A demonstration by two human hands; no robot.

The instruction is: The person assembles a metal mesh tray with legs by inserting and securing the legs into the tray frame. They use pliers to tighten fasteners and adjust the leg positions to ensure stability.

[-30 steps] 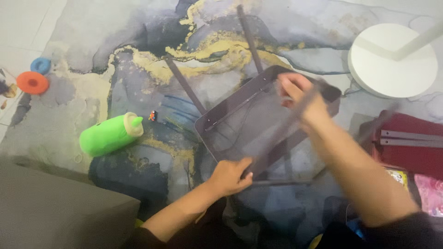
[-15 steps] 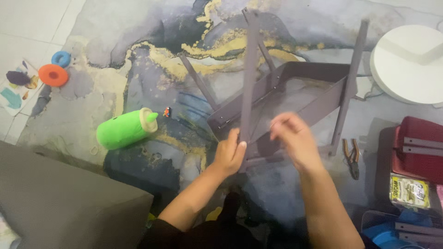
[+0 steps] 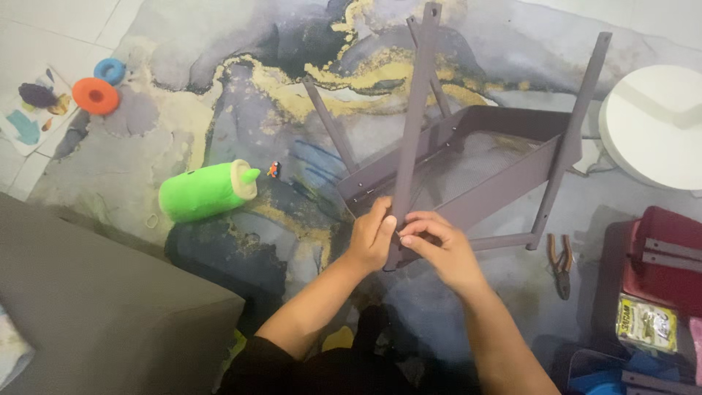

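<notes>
Purple metal leg (image 3: pixel 411 139), mid-frame, is pinched at its lower end by both hands: left hand (image 3: pixel 371 238) curled round it, right hand (image 3: pixel 439 247) fingertips closed on it, over the purple frame (image 3: pixel 504 183); pliers (image 3: pixel 561 262) lie right

Frame (image 3: pixel 504 183) dull purple-grey; rug (image 3: pixel 241 95) marbled grey-blue (gold veins); plush toy (image 3: pixel 205 192) bright green.

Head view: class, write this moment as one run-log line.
left hand: grips metal leg | right hand: pinches leg's lower end | frame: on rug | pliers: right, untouched
</notes>
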